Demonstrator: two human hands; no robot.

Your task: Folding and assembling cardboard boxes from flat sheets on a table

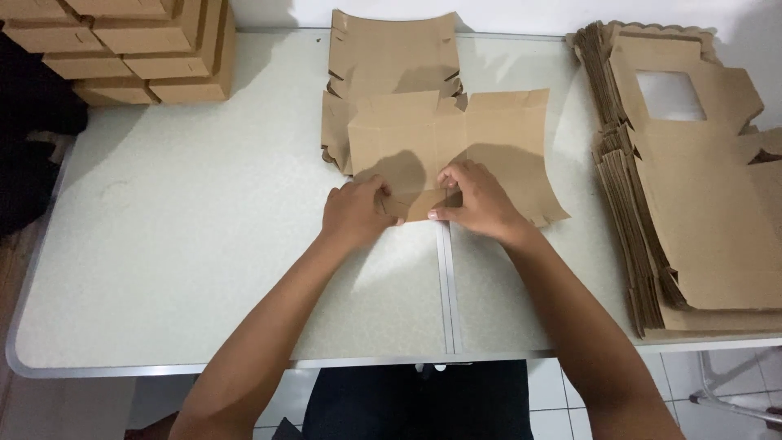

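This looks like a small home packing workspace rather than a factory. A pale grey folding table with a metal rim [163, 244] stands against a plain white wall [521, 15] over a white tiled floor [717, 383]. At two o'clock lies a tall stack of flat brown die-cut cardboard box blanks [692, 204] (one with a window cut-out), and at ten o'clock sit stacked assembled brown cardboard boxes [130, 45].

One head-worn view, looking steeply down over the white folding table [163, 244], close above its near edge.
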